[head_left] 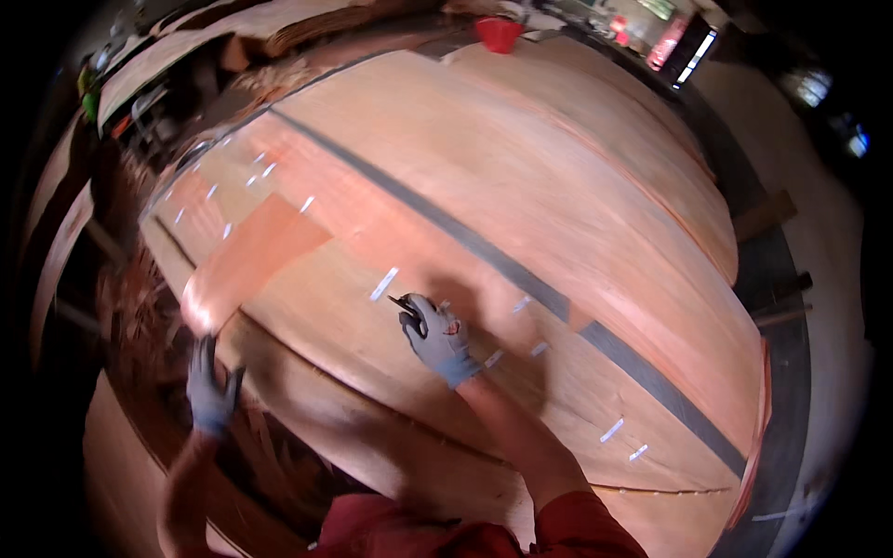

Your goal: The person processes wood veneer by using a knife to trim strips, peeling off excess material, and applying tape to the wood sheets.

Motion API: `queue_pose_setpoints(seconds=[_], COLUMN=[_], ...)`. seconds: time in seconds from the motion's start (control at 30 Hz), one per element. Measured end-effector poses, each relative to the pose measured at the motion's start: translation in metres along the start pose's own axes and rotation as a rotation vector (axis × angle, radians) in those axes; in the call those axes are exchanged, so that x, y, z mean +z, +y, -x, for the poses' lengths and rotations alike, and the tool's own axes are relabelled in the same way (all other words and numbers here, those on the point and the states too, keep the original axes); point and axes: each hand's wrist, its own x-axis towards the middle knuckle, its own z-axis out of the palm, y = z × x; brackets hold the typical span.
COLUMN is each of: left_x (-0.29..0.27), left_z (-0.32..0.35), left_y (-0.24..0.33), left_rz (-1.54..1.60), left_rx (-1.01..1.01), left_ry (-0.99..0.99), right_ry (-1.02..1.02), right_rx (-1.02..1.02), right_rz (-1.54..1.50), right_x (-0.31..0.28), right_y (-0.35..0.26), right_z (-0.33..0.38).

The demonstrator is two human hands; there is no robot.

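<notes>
My right hand [437, 344], in a grey glove, is closed around a small dark knife-like tool [402, 304] over the middle of a pale wood veneer sheet [321, 298]. A short white tape strip [384, 284] lies on the sheet just beyond the tool's tip. My left hand [212, 389], also gloved in grey, has its fingers stretched out at the sheet's left edge. Close beyond its fingertips is the near end of a loose orange-pink veneer piece [265, 251], lying across the sheet. Whether the fingers touch that piece I cannot tell.
Several more tape strips [611, 430] dot the sheet. A long dark split [372, 400] curves along its near side. Beyond a grey strip [437, 223] lies another large veneer sheet [577, 186]. A red container [499, 34] stands at the back; veneer scraps [130, 288] are heaped at left.
</notes>
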Motion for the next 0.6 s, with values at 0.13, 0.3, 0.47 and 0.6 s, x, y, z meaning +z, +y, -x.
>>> queue_pose_setpoints(seconds=[0.13,0.3,0.47,0.6], left_x=[0.059,0.053,0.05,0.044], left_z=[-0.105,-0.141,-0.146,-0.146], left_y=[-0.019,-0.009,-0.009,-0.008], left_rz=[-0.236,-0.38,-0.388,-0.274], left_rx=[-0.03,-0.248,-0.168,-0.331], left_ry=[-0.053,-0.316,-0.218,-0.025], right_ry=[-0.03,-0.13,-0.149,-0.133], right_rx=[-0.277,-0.11,-0.081,-0.066], right_rz=[0.276,0.245,0.214,0.241], right_x=[0.024,0.027,0.025,0.02], right_y=[0.036,0.031,0.034,0.042], right_z=[0.009,0.007,0.004,0.008])
